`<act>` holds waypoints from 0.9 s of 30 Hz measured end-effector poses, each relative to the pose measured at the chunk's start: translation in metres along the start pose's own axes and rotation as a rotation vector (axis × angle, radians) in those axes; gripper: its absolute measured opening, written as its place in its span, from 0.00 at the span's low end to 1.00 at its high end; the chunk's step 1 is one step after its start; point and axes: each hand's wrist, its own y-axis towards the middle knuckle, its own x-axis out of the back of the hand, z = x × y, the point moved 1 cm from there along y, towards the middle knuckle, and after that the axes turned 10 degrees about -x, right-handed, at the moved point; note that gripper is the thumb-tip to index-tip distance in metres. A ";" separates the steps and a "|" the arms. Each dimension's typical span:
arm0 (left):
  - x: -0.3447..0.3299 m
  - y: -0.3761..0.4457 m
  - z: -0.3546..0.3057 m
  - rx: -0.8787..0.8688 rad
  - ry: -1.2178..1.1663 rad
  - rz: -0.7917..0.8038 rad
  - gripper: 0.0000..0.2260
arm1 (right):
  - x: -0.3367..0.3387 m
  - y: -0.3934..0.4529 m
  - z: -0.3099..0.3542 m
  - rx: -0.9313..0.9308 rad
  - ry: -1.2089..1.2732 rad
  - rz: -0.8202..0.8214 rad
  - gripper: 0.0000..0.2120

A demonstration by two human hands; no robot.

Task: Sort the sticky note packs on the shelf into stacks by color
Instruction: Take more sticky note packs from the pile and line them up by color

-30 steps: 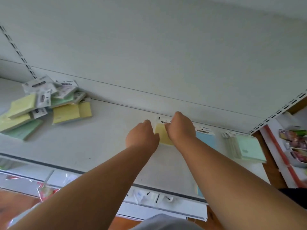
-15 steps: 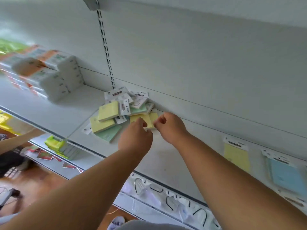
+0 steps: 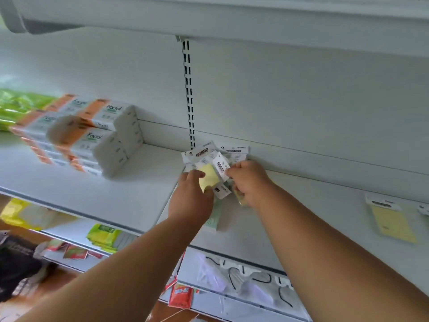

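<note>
A jumble of sticky note packs (image 3: pixel 214 156) lies on the white shelf (image 3: pixel 130 196) by the slotted upright. My left hand (image 3: pixel 191 196) and my right hand (image 3: pixel 249 182) are both in the pile. Between them a yellow pack (image 3: pixel 209 177) is lifted; my left hand holds its lower edge and my right hand pinches its white header card. A second yellowish pack (image 3: pixel 240 197) sits under my right fingers. A green pack (image 3: pixel 214 219) lies beneath my left wrist. A sorted yellow pack (image 3: pixel 392 223) lies flat at the far right.
Stacked facial tissue boxes (image 3: pixel 92 138) stand on the shelf to the left, with green packets (image 3: pixel 18 105) behind them. Lower shelves hold yellow-green packs (image 3: pixel 104 237), red sachets (image 3: pixel 181 297) and clear bags (image 3: pixel 232 277). An upper shelf overhangs.
Both hands moved left from the sorted yellow pack to the mixed pile. They now hold a yellow pack lifted from it.
</note>
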 end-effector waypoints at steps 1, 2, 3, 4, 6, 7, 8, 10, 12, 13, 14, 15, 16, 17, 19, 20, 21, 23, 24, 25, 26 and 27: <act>0.001 0.004 0.001 0.016 -0.034 -0.035 0.19 | 0.007 -0.006 0.002 0.018 0.029 0.018 0.09; 0.001 0.008 0.000 0.025 -0.047 -0.053 0.21 | 0.016 -0.012 0.002 0.023 0.070 0.045 0.09; -0.001 0.012 -0.002 0.014 -0.040 -0.043 0.23 | 0.025 -0.017 0.001 0.019 0.121 0.078 0.10; -0.004 0.016 -0.005 -0.022 -0.025 -0.004 0.23 | 0.037 -0.022 -0.001 0.009 0.162 0.111 0.10; -0.015 0.021 -0.015 -0.125 -0.014 0.115 0.20 | 0.058 -0.029 -0.007 -0.023 0.219 0.145 0.09; -0.020 0.022 -0.023 -0.170 -0.016 0.168 0.16 | 0.069 -0.032 -0.009 -0.035 0.261 0.149 0.08; -0.025 0.021 -0.031 -0.202 -0.020 0.210 0.11 | 0.080 -0.034 -0.012 -0.043 0.306 0.139 0.07; -0.037 0.017 -0.047 -0.242 -0.063 0.269 0.04 | 0.103 -0.038 -0.019 -0.044 0.367 0.063 0.09; -0.051 0.010 -0.065 -0.227 -0.158 0.313 0.04 | 0.128 -0.042 -0.029 -0.026 0.360 -0.018 0.12; -0.059 0.007 -0.074 -0.198 -0.217 0.328 0.05 | 0.140 -0.045 -0.035 -0.017 0.326 -0.050 0.12; -0.069 0.004 -0.084 -0.166 -0.277 0.346 0.05 | 0.152 -0.047 -0.043 -0.008 0.259 -0.089 0.11; -0.079 0.001 -0.094 -0.144 -0.330 0.368 0.04 | 0.165 -0.049 -0.052 -0.005 0.169 -0.138 0.10; -0.090 -0.003 -0.105 -0.137 -0.371 0.392 0.04 | 0.179 -0.050 -0.061 -0.003 0.080 -0.187 0.12; -0.101 -0.008 -0.116 -0.143 -0.401 0.418 0.03 | 0.193 -0.050 -0.070 -0.003 0.015 -0.235 0.16; -0.123 -0.019 -0.139 -0.180 -0.433 0.469 0.01 | 0.225 -0.052 -0.087 -0.002 -0.029 -0.306 0.17; -0.135 -0.025 -0.150 -0.208 -0.432 0.498 0.02 | 0.242 -0.052 -0.094 -0.003 -0.032 -0.331 0.15; -0.146 -0.031 -0.161 -0.233 -0.417 0.535 0.04 | 0.258 -0.051 -0.101 -0.008 -0.036 -0.358 0.12; -0.170 -0.043 -0.186 -0.243 -0.364 0.605 0.10 | 0.289 -0.046 -0.114 -0.024 -0.093 -0.421 0.10; -0.183 -0.048 -0.197 -0.230 -0.334 0.618 0.12 | 0.304 -0.042 -0.119 -0.033 -0.142 -0.454 0.10; -0.196 -0.053 -0.210 -0.213 -0.299 0.610 0.14 | 0.319 -0.038 -0.124 -0.042 -0.202 -0.488 0.11; -0.208 -0.056 -0.222 -0.199 -0.256 0.584 0.16 | 0.332 -0.034 -0.127 -0.049 -0.271 -0.515 0.13; -0.219 -0.058 -0.233 -0.192 -0.204 0.547 0.16 | 0.344 -0.029 -0.128 -0.054 -0.348 -0.534 0.15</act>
